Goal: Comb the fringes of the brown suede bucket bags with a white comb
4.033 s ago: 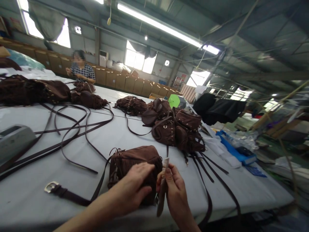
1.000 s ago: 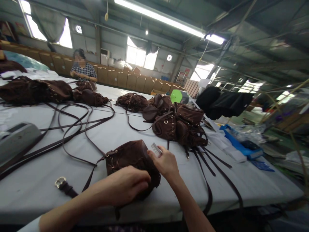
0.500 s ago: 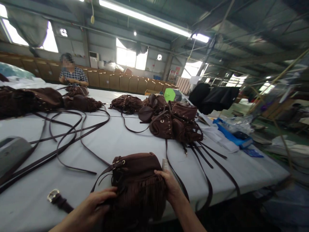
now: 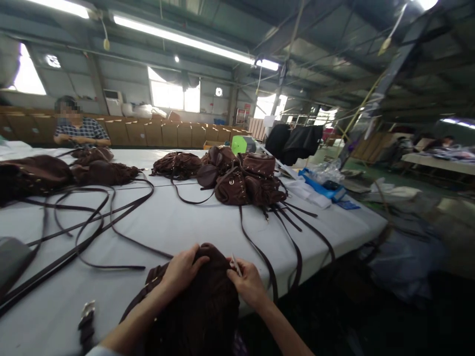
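A brown suede fringed bag [image 4: 200,309] hangs over the near edge of the white table [image 4: 178,222], close to me. My left hand [image 4: 181,269] grips its top, fingers curled into the suede. My right hand [image 4: 247,284] holds the bag's right side and pinches a small pale flat tool [image 4: 236,264] between thumb and fingers. The bag's strap with a metal buckle [image 4: 86,311] lies to the left.
Piles of brown bags [image 4: 241,180] and long loose straps [image 4: 92,217] cover the table. A grey device [image 4: 11,259] sits at the left edge. A seated person [image 4: 76,129] works at the far end. Blue items [image 4: 321,183] lie right; cardboard boxes line the back wall.
The bag has come toward me and now hangs over the table edge. My left hand went from its lower side to its top. The view swung right and down.
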`<state>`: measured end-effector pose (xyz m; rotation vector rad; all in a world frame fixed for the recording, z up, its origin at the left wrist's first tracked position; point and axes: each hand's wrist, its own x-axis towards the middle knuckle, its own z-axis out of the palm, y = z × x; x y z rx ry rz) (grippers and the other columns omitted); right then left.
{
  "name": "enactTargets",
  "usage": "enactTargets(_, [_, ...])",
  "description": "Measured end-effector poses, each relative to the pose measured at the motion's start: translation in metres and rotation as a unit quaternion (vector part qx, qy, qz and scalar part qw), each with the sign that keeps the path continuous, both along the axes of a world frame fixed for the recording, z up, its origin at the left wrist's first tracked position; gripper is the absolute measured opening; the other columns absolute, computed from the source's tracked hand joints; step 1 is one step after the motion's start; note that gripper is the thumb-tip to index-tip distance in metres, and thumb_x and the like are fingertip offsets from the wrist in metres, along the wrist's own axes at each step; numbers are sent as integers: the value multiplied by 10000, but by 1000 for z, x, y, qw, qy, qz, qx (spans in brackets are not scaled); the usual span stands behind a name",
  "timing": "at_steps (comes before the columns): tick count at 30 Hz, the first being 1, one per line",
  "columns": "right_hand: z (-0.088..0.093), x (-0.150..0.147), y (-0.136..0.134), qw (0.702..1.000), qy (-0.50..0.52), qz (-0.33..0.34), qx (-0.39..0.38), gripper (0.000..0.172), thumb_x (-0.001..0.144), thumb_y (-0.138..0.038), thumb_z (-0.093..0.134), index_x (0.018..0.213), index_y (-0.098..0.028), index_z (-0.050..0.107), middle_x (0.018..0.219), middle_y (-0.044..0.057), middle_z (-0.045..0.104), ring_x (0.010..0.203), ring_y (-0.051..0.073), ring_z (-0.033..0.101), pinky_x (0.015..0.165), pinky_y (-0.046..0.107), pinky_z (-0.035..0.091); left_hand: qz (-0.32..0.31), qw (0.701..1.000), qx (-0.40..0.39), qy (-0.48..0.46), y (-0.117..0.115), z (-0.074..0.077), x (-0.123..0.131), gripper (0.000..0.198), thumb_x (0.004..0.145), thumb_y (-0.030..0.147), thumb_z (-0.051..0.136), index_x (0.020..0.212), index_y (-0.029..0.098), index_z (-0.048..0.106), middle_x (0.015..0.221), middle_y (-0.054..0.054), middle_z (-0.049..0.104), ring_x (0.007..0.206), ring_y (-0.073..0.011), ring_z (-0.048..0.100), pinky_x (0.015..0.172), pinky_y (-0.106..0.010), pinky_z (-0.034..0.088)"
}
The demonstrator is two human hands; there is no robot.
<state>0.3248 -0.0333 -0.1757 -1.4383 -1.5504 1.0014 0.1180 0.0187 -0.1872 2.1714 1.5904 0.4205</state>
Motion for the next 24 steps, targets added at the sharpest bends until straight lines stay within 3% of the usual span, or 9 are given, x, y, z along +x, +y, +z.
enactTargets(1, [-2,1,-4,998,-54,-26,8,232,793,-335,555,853,-158,692,740,15,670,709,172,589,630,254,428,13,1000,17,4,-4,-1,1,357,935,493,374,1059,214,559,959,-88,732,952,-264,676,759,-314,455])
enactTargets(3, [1,3,-11,991,-113,-67,2,288,823,-391,523,747,-162,679,654,20,644,651,178,575,583,261,391,24,997,66,27,-13,12,2,362,936,512,371,1080,240,562,933,-76,735,919,-261,684,721,-299,435])
enactTargets(6, [21,2,-20,987,-137,-80,8,306,813,-469,559,785,-186,673,685,24,656,668,187,586,583,264,363,-7,985,149,87,-26,62,7,358,947,506,346,1074,263,575,905,-57,730,830,-243,689,640,-281,397])
enactTargets(9, [43,-3,-25,978,-175,-94,59,266,773,-407,620,943,-204,637,815,27,677,728,182,593,612,253,367,-41,958,245,146,-27,118,15,397,948,523,308,985,251,596,857,-51,711,770,-243,676,594,-280,357])
enactTargets(12, [41,-1,-33,971,-193,-102,99,170,816,-316,532,888,-190,621,796,37,663,710,178,583,626,260,374,-40,947,289,135,-12,152,13,423,923,562,339,999,255,620,832,-53,711,754,-255,665,607,-289,359])
enactTargets(15, [10,15,-49,977,-185,-71,82,299,865,-423,487,924,-177,645,757,45,666,686,193,606,634,275,399,-5,965,258,49,13,159,-4,428,881,580,411,982,247,661,834,-48,722,775,-241,655,649,-283,388])
enactTargets(19, [-26,52,-66,980,-183,-74,-17,574,811,-673,485,1117,-198,588,689,16,651,651,221,636,598,288,420,5,983,174,-53,35,149,-36,475,837,612,443,907,220,701,821,-31,725,777,-219,640,676,-274,415])
enactTargets(21, [-20,66,-64,981,-179,-77,-14,514,895,-648,322,1041,-236,594,666,-2,627,643,209,627,595,287,425,10,987,144,-63,38,143,-46,485,816,627,463,895,219,713,802,-29,721,765,-220,634,676,-278,415])
enactTargets(24, [14,66,-49,980,-186,-25,72,404,961,-496,278,931,-244,593,735,2,625,708,192,616,634,281,438,-2,992,108,-63,40,135,-50,450,808,595,493,912,220,718,826,-35,719,784,-222,627,666,-277,399])
